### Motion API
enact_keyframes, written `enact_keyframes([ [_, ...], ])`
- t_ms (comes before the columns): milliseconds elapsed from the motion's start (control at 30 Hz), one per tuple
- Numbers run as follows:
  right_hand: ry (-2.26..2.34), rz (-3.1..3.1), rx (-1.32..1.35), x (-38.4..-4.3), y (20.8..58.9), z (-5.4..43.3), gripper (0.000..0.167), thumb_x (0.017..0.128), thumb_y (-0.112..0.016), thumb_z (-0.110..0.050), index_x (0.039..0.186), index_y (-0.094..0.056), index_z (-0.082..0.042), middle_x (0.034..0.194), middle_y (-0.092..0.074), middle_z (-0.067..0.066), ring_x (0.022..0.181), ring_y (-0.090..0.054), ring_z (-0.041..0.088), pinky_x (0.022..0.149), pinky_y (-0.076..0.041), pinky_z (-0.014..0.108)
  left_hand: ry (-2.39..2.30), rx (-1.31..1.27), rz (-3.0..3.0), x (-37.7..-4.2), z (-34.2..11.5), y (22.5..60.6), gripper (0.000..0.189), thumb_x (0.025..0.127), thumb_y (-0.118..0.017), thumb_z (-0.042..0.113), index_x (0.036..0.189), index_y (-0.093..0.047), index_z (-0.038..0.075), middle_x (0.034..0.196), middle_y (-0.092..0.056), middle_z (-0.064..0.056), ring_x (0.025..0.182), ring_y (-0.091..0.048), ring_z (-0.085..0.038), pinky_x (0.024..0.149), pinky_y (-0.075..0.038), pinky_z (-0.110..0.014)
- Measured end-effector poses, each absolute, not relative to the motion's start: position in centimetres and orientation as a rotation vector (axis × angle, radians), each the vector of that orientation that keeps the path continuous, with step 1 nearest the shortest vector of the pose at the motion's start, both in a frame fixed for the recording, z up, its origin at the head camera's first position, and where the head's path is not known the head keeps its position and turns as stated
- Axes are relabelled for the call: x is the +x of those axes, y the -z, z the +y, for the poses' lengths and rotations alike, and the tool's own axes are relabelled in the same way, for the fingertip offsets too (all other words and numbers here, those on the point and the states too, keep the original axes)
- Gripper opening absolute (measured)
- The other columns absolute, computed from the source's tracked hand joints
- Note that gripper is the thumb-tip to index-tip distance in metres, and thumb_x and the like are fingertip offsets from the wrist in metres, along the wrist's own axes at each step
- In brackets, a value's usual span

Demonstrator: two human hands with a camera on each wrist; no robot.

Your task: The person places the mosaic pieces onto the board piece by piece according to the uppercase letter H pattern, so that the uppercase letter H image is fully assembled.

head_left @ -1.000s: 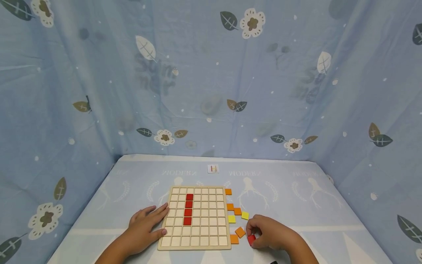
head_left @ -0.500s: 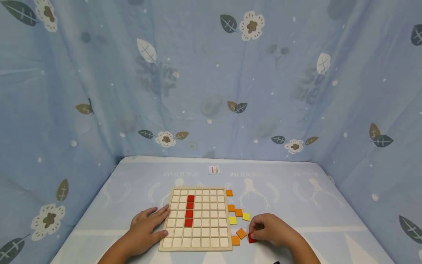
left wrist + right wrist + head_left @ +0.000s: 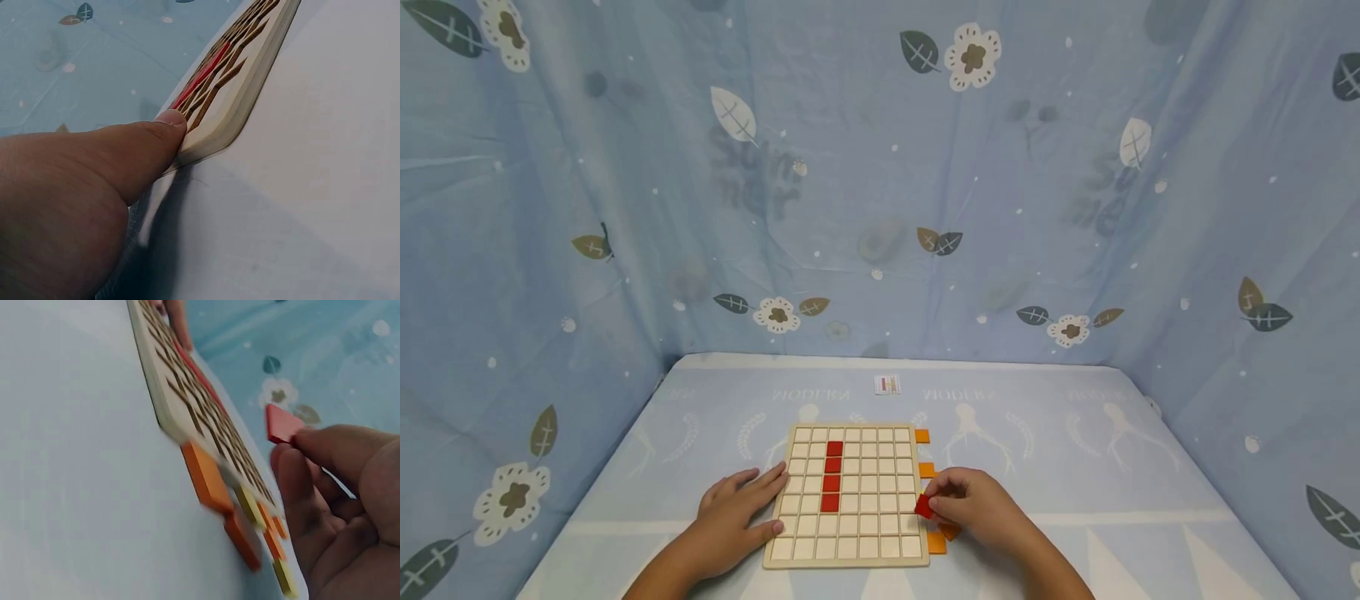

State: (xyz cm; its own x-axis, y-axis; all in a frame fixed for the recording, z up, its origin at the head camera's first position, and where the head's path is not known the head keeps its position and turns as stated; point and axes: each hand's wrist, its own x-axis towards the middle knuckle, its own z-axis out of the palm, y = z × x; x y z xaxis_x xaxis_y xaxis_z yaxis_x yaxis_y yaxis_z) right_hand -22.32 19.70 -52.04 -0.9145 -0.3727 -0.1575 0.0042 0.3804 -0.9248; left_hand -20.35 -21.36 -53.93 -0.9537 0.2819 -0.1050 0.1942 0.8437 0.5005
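Note:
A wooden grid board (image 3: pixel 846 547) lies on the table, with several red square tiles (image 3: pixel 831 482) set in one column left of its middle. My left hand (image 3: pixel 733 521) rests along the board's left edge, fingers extended and thumb touching the near left side. Between thumb and fingertips, my right hand (image 3: pixel 977 508) pinches a single red tile (image 3: pixel 282 424), held up at the board's right edge. In the right wrist view that tile is tilted and off the table. Part of the loose tiles is hidden under the right hand in the head view.
Orange tiles (image 3: pixel 937 543) lie along the board's right side, with yellow tiles (image 3: pixel 285 578) among them. A small printed card (image 3: pixel 887 384) with a coloured pattern sits beyond the board. A patterned blue curtain (image 3: pixel 880 183) surrounds the table's back and sides.
The right hand has lifted the red tile from the table right of the board and carried it left to the board's right edge. The left hand stays in place.

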Motion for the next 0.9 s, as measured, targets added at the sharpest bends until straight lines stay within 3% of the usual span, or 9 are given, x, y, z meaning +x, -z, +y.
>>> enact_keyframes([
  [267, 1.738, 2.204, -0.205, -23.0, 51.2, 17.2, 0.017, 0.098, -0.074, -0.019, 0.112, -0.074, -0.009, 0.106, -0.075, 0.007, 0.095, -0.073, 0.025, 0.085, -0.061, 0.033, -0.747, 0.412, 2.865, -20.4, -21.4, 53.9, 0.075, 0.096, -0.069, 0.056, 0.161, -0.044, 0.028, 0.171, -0.029, 0.015, 0.157, -0.022, -0.039, 0.118, -0.004, -0.068],
  [500, 1.766, 2.163, -0.279, -23.1, 51.1, 14.0, 0.013, 0.098, -0.073, -0.012, 0.109, -0.073, -0.006, 0.097, -0.075, 0.007, 0.090, -0.072, 0.025, 0.083, -0.062, 0.035, -0.747, 0.390, 2.862, -20.4, -21.5, 54.1, 0.076, 0.094, -0.070, 0.056, 0.161, -0.044, 0.029, 0.171, -0.030, 0.016, 0.157, -0.022, -0.039, 0.118, -0.004, -0.068],
  [667, 1.607, 2.268, -0.378, -22.9, 51.3, 11.2, 0.005, 0.096, -0.074, -0.013, 0.100, -0.076, -0.016, 0.094, -0.074, 0.000, 0.086, -0.069, 0.018, 0.075, -0.058, 0.029, -0.732, 0.389, 2.869, -20.4, -21.6, 54.2, 0.077, 0.094, -0.070, 0.057, 0.161, -0.043, 0.029, 0.171, -0.030, 0.016, 0.157, -0.023, -0.039, 0.118, -0.005, -0.069],
  [900, 1.425, 2.387, -0.508, -22.6, 51.5, 7.8, 0.012, 0.095, -0.075, -0.012, 0.090, -0.075, -0.023, 0.084, -0.071, -0.008, 0.077, -0.063, 0.012, 0.068, -0.051, 0.025, -0.750, 0.364, 2.857, -20.4, -21.2, 54.2, 0.076, 0.093, -0.071, 0.058, 0.160, -0.046, 0.031, 0.169, -0.032, 0.018, 0.157, -0.023, -0.038, 0.118, -0.005, -0.068],
])
